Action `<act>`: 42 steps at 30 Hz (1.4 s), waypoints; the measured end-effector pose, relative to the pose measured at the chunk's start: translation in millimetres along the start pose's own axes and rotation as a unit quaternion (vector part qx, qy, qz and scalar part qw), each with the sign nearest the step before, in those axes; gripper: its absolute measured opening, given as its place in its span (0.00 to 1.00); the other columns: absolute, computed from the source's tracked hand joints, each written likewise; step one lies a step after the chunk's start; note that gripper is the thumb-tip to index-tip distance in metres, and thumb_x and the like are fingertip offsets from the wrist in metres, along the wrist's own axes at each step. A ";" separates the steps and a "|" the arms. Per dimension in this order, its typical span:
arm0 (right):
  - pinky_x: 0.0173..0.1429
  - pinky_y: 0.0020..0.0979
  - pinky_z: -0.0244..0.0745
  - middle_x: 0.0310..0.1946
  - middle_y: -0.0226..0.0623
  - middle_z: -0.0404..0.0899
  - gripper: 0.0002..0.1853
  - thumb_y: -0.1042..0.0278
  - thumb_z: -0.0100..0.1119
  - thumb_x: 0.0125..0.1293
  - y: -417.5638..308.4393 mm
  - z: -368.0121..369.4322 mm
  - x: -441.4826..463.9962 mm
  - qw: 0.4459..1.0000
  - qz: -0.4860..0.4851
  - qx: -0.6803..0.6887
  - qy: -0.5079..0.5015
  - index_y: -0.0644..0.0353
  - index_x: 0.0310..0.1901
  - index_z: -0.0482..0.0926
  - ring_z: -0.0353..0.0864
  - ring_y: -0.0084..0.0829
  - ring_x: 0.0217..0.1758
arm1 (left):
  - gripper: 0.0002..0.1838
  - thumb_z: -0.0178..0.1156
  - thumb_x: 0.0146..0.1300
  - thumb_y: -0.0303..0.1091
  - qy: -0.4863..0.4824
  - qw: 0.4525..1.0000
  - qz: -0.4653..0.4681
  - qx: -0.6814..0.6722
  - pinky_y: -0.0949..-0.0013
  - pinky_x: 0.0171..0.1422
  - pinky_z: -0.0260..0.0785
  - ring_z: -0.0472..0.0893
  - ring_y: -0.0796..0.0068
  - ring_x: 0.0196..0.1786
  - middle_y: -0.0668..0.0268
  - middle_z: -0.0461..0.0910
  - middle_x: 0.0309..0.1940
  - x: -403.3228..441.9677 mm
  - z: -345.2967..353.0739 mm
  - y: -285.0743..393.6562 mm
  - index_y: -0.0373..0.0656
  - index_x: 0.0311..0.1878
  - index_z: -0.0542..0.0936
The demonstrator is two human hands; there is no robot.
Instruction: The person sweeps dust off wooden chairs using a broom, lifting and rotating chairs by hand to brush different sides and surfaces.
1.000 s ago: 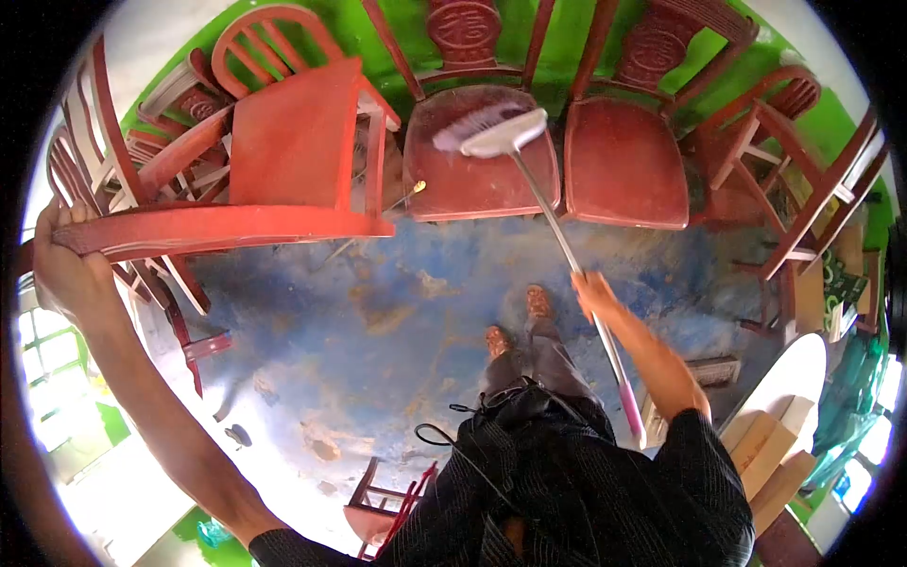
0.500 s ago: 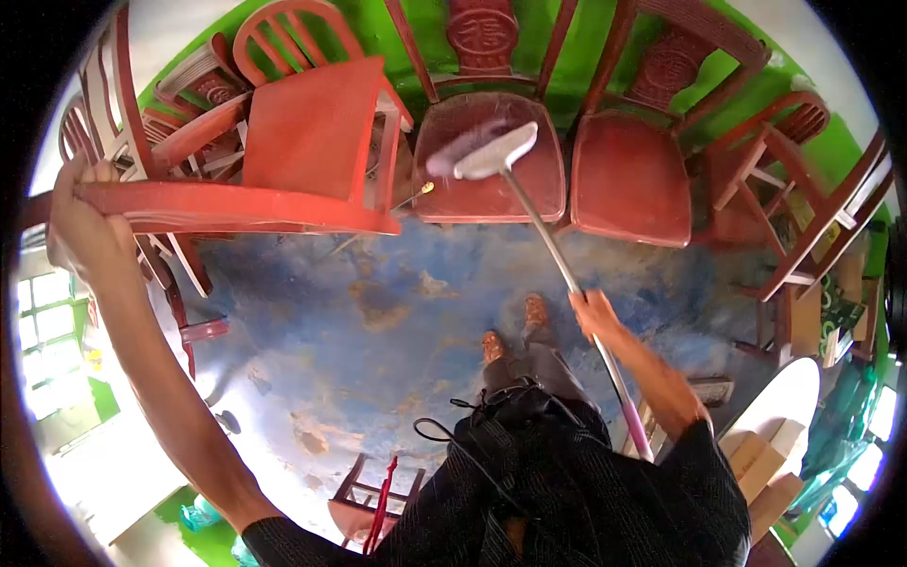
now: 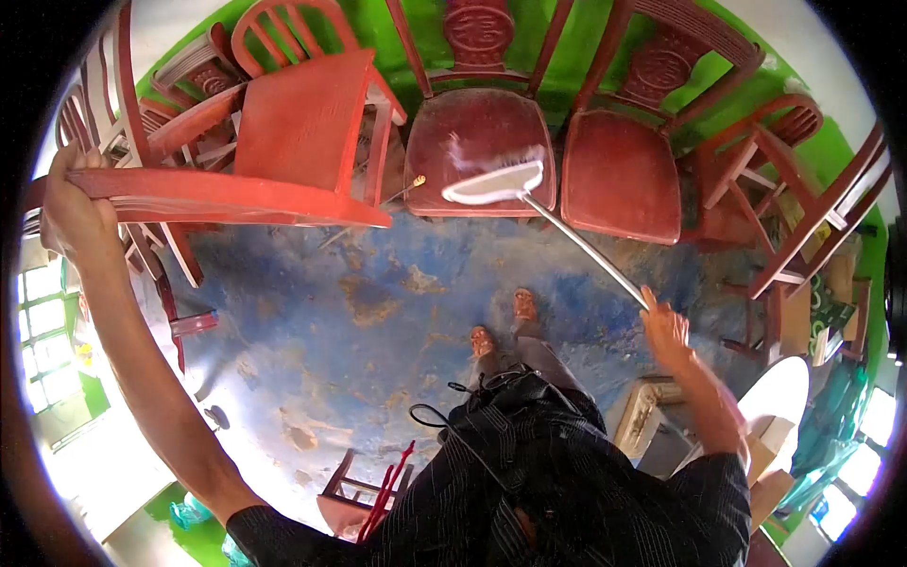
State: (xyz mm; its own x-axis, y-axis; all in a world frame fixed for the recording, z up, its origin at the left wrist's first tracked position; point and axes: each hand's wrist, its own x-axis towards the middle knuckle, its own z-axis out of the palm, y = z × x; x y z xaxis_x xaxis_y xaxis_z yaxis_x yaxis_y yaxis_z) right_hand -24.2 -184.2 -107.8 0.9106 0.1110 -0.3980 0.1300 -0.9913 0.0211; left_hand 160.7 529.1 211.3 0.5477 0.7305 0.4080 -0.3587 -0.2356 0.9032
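At the left, my left hand (image 3: 80, 203) grips the end of a red wooden chair (image 3: 236, 197), seen mostly as a long curved piece. My right hand (image 3: 665, 331) is closed around the metal handle of a broom (image 3: 586, 248). The broom's white head, with blurred purplish bristles facing away from me, is over the front of a dark red chair seat (image 3: 472, 123); whether the bristles touch the seat I cannot tell. Beside it stands a second dark red chair (image 3: 619, 180). A thin stick with a yellowish tip (image 3: 419, 180) shows near the held chair.
Another red chair (image 3: 302, 123) is behind the held one, and more chairs (image 3: 765, 203) line the green wall. Below lies a worn blue floor (image 3: 378, 302). A frame-like object (image 3: 644, 416) and cardboard boxes (image 3: 775, 449) are near my right side; a small stool-like piece (image 3: 345, 501) is behind me.
My right hand has moved right and slightly down, tilting the broom handle more sideways. The broom head has shifted slightly down and right. My left hand keeps hold of the chair.
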 end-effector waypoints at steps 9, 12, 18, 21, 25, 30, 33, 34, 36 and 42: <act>0.29 0.46 0.76 0.25 0.49 0.79 0.19 0.60 0.49 0.69 9.7 -51.6 171.6 0.986 -0.141 -0.085 0.025 0.58 0.56 0.61 0.82 0.48 0.29 | 0.06 0.58 0.57 0.23 -0.001 0.999 0.037 0.015 0.64 0.47 0.76 0.78 0.63 0.37 0.55 0.73 0.34 0.2 -11.8 0.2 0.28 0.36 0.76; 0.30 0.46 0.77 0.24 0.48 0.80 0.16 0.61 0.48 0.70 -28.9 -76.4 246.4 0.983 -0.155 -0.099 0.009 0.61 0.53 0.64 0.82 0.47 0.29 | 0.04 0.56 0.58 0.22 -0.028 0.999 0.033 0.011 0.65 0.46 0.74 0.77 0.64 0.35 0.58 0.72 0.30 2.9 -22.5 0.8 0.30 0.34 0.76; 0.34 0.48 0.77 0.27 0.51 0.80 0.16 0.60 0.45 0.71 -90.3 -96.6 348.9 0.967 -0.232 -0.096 0.052 0.63 0.52 0.67 0.82 0.50 0.32 | 0.04 0.53 0.60 0.22 0.073 0.997 0.028 0.027 0.65 0.44 0.68 0.71 0.67 0.31 0.62 0.67 0.26 -40.2 25.8 17.0 0.36 0.29 0.71; 0.36 0.49 0.76 0.28 0.53 0.80 0.16 0.60 0.43 0.71 -56.7 -94.1 332.1 0.970 -0.222 -0.091 0.040 0.61 0.53 0.67 0.81 0.52 0.34 | 0.05 0.53 0.61 0.23 -0.058 0.998 -0.026 -0.003 0.65 0.47 0.68 0.70 0.67 0.33 0.62 0.67 0.27 0.8 -29.0 10.8 0.35 0.29 0.70; 0.33 0.49 0.76 0.27 0.53 0.79 0.16 0.60 0.43 0.71 34.8 -85.2 295.7 0.985 -0.141 -0.100 0.010 0.61 0.52 0.66 0.81 0.53 0.32 | 0.04 0.53 0.60 0.23 -0.065 0.998 -0.006 -0.004 0.66 0.46 0.67 0.69 0.68 0.34 0.61 0.68 0.28 5.8 -38.4 12.3 0.32 0.32 0.71; 0.32 0.48 0.78 0.26 0.52 0.80 0.16 0.60 0.44 0.70 15.1 -78.8 279.2 0.983 -0.146 -0.111 -0.012 0.64 0.51 0.66 0.82 0.50 0.29 | 0.03 0.52 0.59 0.22 -0.005 0.999 0.028 0.027 0.66 0.44 0.65 0.68 0.67 0.30 0.62 0.66 0.23 -14.8 -5.7 13.4 0.33 0.30 0.71; 0.33 0.48 0.79 0.27 0.51 0.80 0.14 0.65 0.46 0.68 -32.0 -68.8 298.0 0.979 -0.193 -0.059 0.015 0.65 0.48 0.67 0.83 0.48 0.30 | 0.04 0.52 0.59 0.22 -0.113 0.993 -0.017 -0.025 0.66 0.44 0.65 0.68 0.67 0.29 0.62 0.67 0.23 13.8 -25.9 9.4 0.34 0.29 0.70; 0.32 0.47 0.79 0.26 0.50 0.80 0.13 0.65 0.46 0.68 -47.2 -59.8 305.5 0.976 -0.206 -0.060 0.027 0.65 0.47 0.68 0.83 0.48 0.30 | 0.04 0.52 0.59 0.22 -0.148 0.988 -0.032 -0.040 0.65 0.44 0.65 0.68 0.67 0.29 0.62 0.67 0.23 22.9 -32.5 8.6 0.35 0.28 0.70; 0.32 0.47 0.79 0.26 0.49 0.80 0.12 0.65 0.46 0.67 -55.2 -52.9 315.8 0.975 -0.211 -0.057 0.036 0.66 0.46 0.68 0.83 0.47 0.30 | 0.04 0.51 0.60 0.22 -0.070 0.997 -0.005 -0.007 0.65 0.43 0.66 0.68 0.66 0.29 0.62 0.67 0.23 21.9 -18.0 4.8 0.34 0.29 0.71; 0.28 0.42 0.78 0.24 0.44 0.80 0.18 0.62 0.49 0.68 15.5 -53.5 269.1 0.987 -0.132 -0.082 0.035 0.66 0.53 0.68 0.83 0.43 0.28 | 0.12 0.46 0.66 0.27 -0.215 0.976 -0.032 -0.028 0.60 0.49 0.74 0.75 0.62 0.35 0.55 0.73 0.31 72.4 -48.5 -14.5 0.27 0.39 0.74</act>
State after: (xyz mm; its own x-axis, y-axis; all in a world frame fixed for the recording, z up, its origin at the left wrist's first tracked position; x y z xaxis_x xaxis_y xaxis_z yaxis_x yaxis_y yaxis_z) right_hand 243.8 -165.9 -165.6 0.8607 0.3740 -0.3455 0.4230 -0.9029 0.0762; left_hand 168.9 616.6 221.3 0.8329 0.4023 0.3801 -0.3476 -0.1542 0.9249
